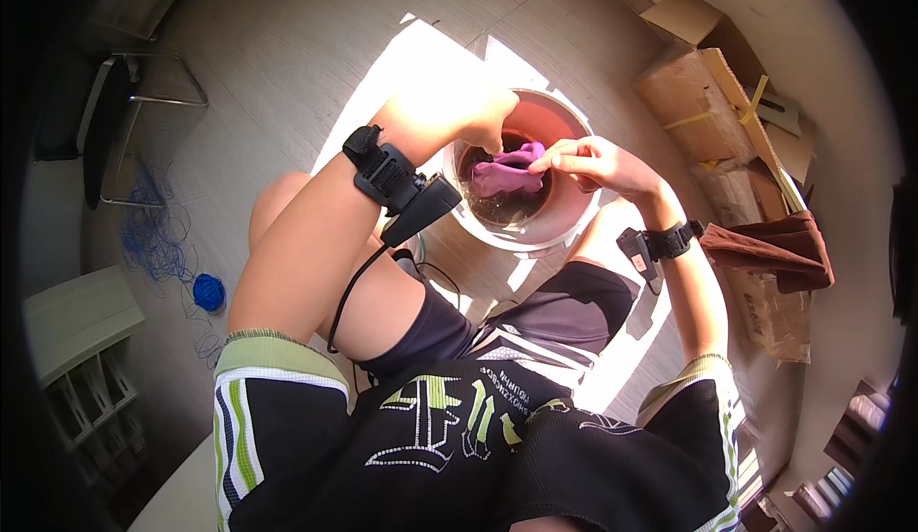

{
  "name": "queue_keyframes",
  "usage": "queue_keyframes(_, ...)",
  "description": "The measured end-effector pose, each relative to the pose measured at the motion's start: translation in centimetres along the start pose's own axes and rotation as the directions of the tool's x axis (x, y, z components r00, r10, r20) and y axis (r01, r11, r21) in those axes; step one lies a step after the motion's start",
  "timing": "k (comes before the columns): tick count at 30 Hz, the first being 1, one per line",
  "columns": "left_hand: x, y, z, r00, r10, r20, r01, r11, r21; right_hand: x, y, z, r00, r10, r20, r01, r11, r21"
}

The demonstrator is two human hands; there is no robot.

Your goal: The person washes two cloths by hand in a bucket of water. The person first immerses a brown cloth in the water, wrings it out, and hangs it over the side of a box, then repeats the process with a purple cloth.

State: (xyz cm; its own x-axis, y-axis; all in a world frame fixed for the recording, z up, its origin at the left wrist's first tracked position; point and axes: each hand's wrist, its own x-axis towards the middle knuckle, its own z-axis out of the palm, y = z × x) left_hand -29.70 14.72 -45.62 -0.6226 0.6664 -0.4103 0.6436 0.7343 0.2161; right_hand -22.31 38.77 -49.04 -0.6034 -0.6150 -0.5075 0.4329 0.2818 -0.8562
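A round bucket [578, 206] with a reddish inside and a pale rim stands on the floor between the person's knees, with dark water [513, 209] in it. A wet purple cloth [495, 178] lies bunched in the water. My right hand [599, 163] reaches over the near right rim, its thumb and forefinger pinching the cloth's right edge. On the left side, my left hand [480, 116] bends down over the rim, its fingertips at the cloth's upper left; glare washes out much of it, and whether it grips the cloth is unclear.
Cardboard boxes [688, 95] line the right wall, with a brown cloth [774, 249] draped over them. Tangled blue string and its ball [209, 292] lie on the floor at left, near a metal-framed chair [168, 100]. A pale plastic rack [82, 324] stands at lower left.
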Motion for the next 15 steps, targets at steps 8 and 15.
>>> queue_keyframes(8, 2.5, 2.1, 0.5, 0.989, 0.147, -0.029, -0.150, 0.966, -0.212, -5.0, -5.1, 2.2, 0.938, -0.317, -0.143, 0.330, 0.940, 0.084)
queue_keyframes(15, 3.7, 1.6, 0.7, 0.966, 0.255, 0.027, -0.247, 0.952, -0.179, -6.8, -4.9, 1.1, 0.894, -0.399, -0.204, 0.421, 0.904, 0.076)
